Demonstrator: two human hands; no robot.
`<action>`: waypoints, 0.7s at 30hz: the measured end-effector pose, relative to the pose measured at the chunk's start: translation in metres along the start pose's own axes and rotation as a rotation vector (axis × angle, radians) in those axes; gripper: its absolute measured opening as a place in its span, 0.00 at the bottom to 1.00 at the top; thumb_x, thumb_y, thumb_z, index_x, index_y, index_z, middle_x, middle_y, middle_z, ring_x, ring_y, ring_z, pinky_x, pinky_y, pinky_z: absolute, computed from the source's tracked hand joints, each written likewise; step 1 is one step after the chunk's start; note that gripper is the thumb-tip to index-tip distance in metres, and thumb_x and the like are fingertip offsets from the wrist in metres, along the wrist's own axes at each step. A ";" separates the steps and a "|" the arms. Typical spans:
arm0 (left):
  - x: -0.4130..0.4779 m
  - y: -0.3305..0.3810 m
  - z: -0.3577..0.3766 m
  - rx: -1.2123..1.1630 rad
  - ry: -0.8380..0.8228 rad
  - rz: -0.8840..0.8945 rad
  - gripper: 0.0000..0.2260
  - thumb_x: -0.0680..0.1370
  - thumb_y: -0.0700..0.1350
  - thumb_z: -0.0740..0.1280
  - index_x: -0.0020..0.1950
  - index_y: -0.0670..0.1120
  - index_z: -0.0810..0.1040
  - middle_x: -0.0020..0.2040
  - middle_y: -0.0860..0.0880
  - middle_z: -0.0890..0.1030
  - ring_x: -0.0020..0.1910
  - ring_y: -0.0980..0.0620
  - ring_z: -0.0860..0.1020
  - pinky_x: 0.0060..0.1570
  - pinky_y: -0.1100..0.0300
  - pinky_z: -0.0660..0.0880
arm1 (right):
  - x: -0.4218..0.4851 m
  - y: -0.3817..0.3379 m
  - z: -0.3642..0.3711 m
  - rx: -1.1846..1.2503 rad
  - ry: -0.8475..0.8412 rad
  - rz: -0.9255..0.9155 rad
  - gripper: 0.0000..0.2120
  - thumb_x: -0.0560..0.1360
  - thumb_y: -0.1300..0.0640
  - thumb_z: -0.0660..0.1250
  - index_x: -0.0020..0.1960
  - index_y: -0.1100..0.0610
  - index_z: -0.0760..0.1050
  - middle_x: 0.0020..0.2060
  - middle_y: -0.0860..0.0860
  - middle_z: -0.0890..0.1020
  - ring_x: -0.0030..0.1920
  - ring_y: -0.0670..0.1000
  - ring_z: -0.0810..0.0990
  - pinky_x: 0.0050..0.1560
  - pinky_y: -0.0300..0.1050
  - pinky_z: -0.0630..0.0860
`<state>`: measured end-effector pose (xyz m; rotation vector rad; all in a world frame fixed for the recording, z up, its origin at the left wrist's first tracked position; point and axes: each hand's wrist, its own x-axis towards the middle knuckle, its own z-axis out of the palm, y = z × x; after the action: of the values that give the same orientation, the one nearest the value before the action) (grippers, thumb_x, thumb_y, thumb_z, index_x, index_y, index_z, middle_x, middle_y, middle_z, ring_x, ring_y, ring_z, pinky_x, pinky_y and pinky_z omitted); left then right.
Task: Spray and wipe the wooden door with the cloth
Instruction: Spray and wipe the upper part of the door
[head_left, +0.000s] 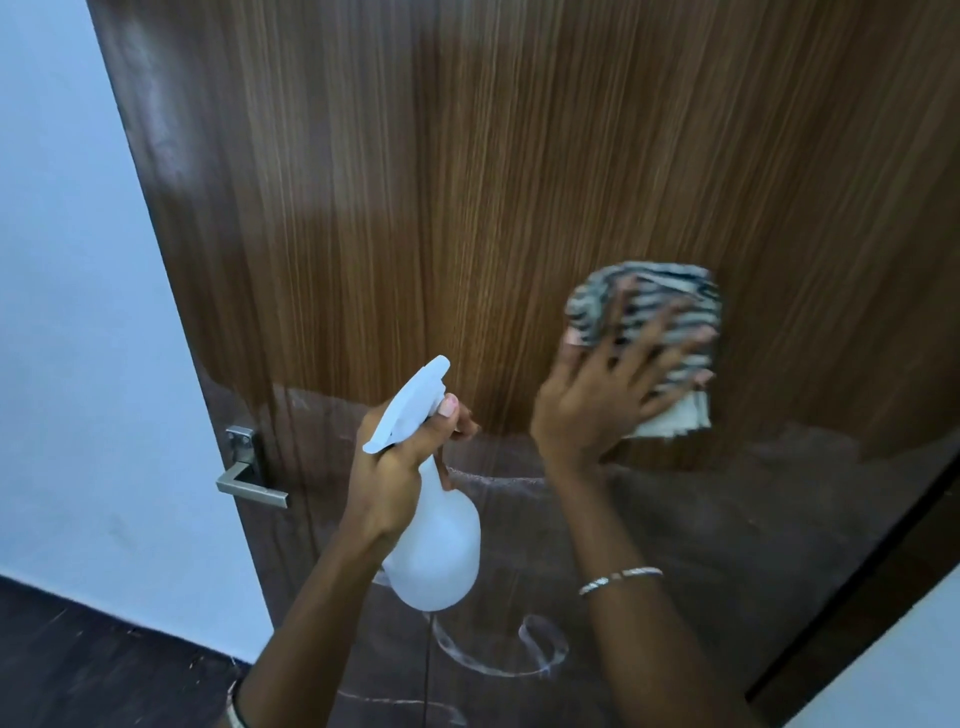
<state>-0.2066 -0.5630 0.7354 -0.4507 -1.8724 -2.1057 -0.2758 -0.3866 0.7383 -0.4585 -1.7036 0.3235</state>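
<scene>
**Cloth flat on the door, bottle in the other hand**

Nearest, a bracelet (621, 578) sits on the right wrist. The left hand (410, 457), just right of the door handle (249, 478) and about level with it, has its fingers curled round the neck of a white spray bottle (436, 551), thumb up by the nozzle head. Farther in, above and well right of the handle, the right hand (597, 395) spreads straight fingers over a folded striped cloth (649, 306) (blurred), pressing it flat against the wooden door (415, 182). Below handle height, whitish streaks curl across the panel.
</scene>
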 end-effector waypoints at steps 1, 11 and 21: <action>0.001 -0.002 -0.002 0.003 -0.003 0.006 0.09 0.76 0.49 0.67 0.52 0.45 0.81 0.40 0.59 0.85 0.45 0.61 0.83 0.46 0.66 0.81 | -0.008 -0.018 0.007 -0.006 -0.042 -0.107 0.28 0.86 0.41 0.52 0.84 0.46 0.57 0.83 0.58 0.57 0.81 0.69 0.54 0.77 0.76 0.47; -0.002 -0.003 0.015 -0.009 -0.016 0.049 0.05 0.79 0.46 0.66 0.47 0.47 0.80 0.37 0.57 0.85 0.42 0.59 0.84 0.42 0.71 0.77 | -0.003 -0.011 0.017 -0.022 -0.096 -0.771 0.27 0.84 0.34 0.54 0.80 0.41 0.66 0.80 0.53 0.67 0.80 0.57 0.63 0.77 0.67 0.60; -0.009 -0.020 0.041 -0.069 -0.113 -0.060 0.21 0.73 0.55 0.68 0.58 0.41 0.80 0.46 0.48 0.86 0.49 0.46 0.84 0.38 0.60 0.79 | 0.046 0.130 -0.052 -0.102 0.077 0.051 0.26 0.88 0.45 0.54 0.84 0.47 0.56 0.82 0.63 0.58 0.80 0.74 0.52 0.78 0.74 0.47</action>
<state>-0.2050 -0.5202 0.7176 -0.5456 -1.9011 -2.2332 -0.2155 -0.2525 0.7280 -0.5832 -1.6408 0.2536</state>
